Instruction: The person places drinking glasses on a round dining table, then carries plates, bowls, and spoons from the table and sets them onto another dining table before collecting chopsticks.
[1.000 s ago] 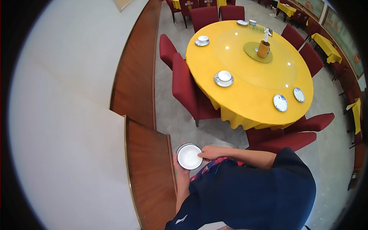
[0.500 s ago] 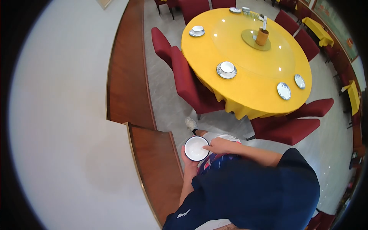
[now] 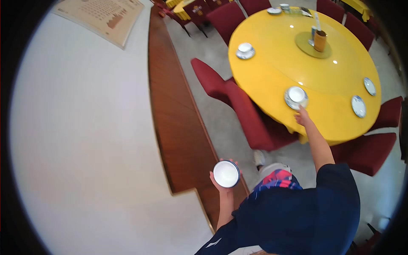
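My left hand (image 3: 217,183) is wrapped round a white bowl with a dark rim (image 3: 226,174), held upright low in the view, near the wood-panelled wall. My right arm stretches over the edge of the round yellow table (image 3: 263,76). My right hand (image 3: 302,116) is at the near side of a patterned plate (image 3: 291,103) that bears a white bowl (image 3: 296,94). Its fingers point toward that plate; whether they touch it or hold anything is too small to tell.
Two patterned plates (image 3: 358,106) lie at the table's right. Another bowl on a plate (image 3: 245,50) stands at its left. A brown holder (image 3: 320,41) stands mid-table. Red chairs (image 3: 250,114) surround the table, close to the wood-panelled wall (image 3: 178,114).
My right hand has left the bowl in my left hand and reached forward to the plate and bowl on the table. The view has shifted, with the table now further right.
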`<state>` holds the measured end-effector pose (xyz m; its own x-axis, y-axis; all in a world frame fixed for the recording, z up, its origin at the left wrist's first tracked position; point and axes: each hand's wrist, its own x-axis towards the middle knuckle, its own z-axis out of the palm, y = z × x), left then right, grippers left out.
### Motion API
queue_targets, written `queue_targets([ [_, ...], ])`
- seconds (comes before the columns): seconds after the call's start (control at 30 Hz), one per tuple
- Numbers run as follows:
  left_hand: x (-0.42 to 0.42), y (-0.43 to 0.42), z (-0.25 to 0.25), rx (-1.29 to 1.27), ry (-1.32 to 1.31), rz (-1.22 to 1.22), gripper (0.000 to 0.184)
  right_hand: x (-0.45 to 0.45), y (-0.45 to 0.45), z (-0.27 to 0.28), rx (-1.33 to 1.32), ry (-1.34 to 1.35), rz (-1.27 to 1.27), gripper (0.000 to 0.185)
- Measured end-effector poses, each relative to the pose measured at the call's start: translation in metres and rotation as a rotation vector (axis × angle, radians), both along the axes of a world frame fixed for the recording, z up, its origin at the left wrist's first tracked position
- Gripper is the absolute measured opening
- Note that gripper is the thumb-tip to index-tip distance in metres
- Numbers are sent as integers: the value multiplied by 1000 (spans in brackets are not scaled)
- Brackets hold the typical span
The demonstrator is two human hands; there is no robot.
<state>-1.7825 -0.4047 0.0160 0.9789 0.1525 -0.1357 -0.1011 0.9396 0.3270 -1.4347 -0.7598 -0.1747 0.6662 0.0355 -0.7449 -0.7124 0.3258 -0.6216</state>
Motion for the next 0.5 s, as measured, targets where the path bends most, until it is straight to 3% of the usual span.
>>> queue_targets([
  [0.03, 5, 16, 9, 18, 78, 19, 70, 15, 0, -22, -172, -1, -124, 67],
  [0.07, 9, 25, 19, 6, 144, 25, 68, 13, 0, -12, -365, -83, -135, 66],
  [0.13, 32, 55, 35, 45, 134, -19, 66, 35, -7, -45, -594, -36, -184, 64],
  [0.3, 82, 129, 38, 80, 131, 12, 65, 46, -7, -54, -456, 91, -213, 60],
  [0.37, 96, 145, 32, 11, 58, 79, 67, 55, -16, -60, -148, 168, -251, 59],
  [0.5, 109, 181, 13, -3, 62, 120, 67, 67, -10, -56, -202, 216, -250, 58],
])
